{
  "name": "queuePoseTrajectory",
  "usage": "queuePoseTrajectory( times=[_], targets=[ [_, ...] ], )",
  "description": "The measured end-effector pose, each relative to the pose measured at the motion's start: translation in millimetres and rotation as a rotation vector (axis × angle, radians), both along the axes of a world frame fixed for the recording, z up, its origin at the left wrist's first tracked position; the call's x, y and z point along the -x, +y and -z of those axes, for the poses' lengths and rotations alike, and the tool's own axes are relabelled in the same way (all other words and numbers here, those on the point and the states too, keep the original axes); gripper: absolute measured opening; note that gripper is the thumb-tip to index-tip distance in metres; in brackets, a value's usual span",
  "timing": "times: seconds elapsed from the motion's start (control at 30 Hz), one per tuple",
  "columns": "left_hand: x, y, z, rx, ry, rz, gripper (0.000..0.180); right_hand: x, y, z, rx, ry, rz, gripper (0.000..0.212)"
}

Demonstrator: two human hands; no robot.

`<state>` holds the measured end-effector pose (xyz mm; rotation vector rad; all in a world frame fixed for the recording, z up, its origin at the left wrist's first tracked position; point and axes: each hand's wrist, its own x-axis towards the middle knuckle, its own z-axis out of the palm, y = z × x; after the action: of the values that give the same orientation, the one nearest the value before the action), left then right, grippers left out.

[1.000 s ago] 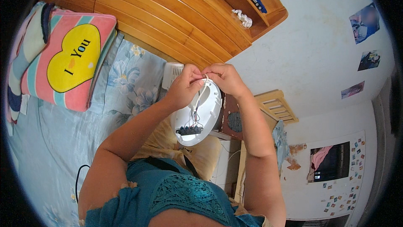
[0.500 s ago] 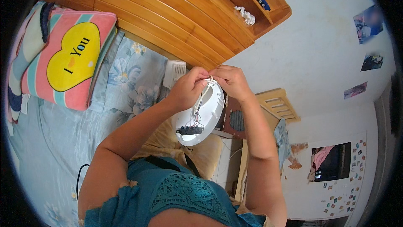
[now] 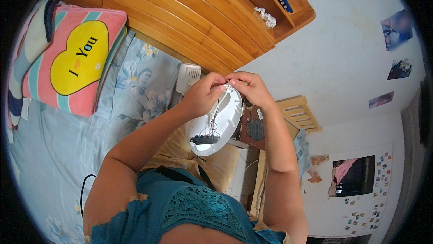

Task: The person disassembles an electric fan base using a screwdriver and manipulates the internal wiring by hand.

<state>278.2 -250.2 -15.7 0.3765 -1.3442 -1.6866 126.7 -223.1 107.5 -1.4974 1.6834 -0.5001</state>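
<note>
Over my lap is a white oval plastic housing (image 3: 228, 120), its hollow inner side facing me. Thin wires (image 3: 214, 121) run along its inside from the far end down to a black switch block (image 3: 205, 139) at the near end. My left hand (image 3: 204, 94) pinches the far end, thumb against the wires by the rim. Close against it, my right hand (image 3: 254, 91) is closed with thumb and fingers on the same end. The fingertips of both hands nearly meet, and they hide whatever small part lies between them.
A floral blue bed sheet (image 3: 58, 153) spreads to the left, with a pink cushion (image 3: 40, 79) on it. A white slotted device (image 3: 188, 78) lies beyond my left hand. The wooden headboard (image 3: 180, 13) rises ahead. A brown box with a round grille (image 3: 255, 130) stands right of the housing.
My right thumb has shifted onto the far end of the housing, and the small pale loop seen between the fingertips is now mostly covered. The housing has hardly moved.
</note>
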Motion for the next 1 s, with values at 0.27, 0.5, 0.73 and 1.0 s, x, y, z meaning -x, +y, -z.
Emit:
queuePoseTrajectory(
  times=[0.27,0.5,0.73,1.0],
  targets=[
    [-1,3,0,0.126,-0.107,-0.05,0.024,1,2,0,-0.043,-0.048,0.131,0.017],
    [6,15,-2,0.027,0.007,-0.123,0.025,-1,4,-4,-0.103,0.017,0.253,0.009],
    [9,20,-6,0.056,0.017,-0.155,0.031,-11,6,-15,-0.128,-0.01,0.32,0.01],
    [13,20,-8,0.044,0.089,-0.119,0.03,0,16,-14,-0.157,-0.044,0.371,0.013]
  ],
)
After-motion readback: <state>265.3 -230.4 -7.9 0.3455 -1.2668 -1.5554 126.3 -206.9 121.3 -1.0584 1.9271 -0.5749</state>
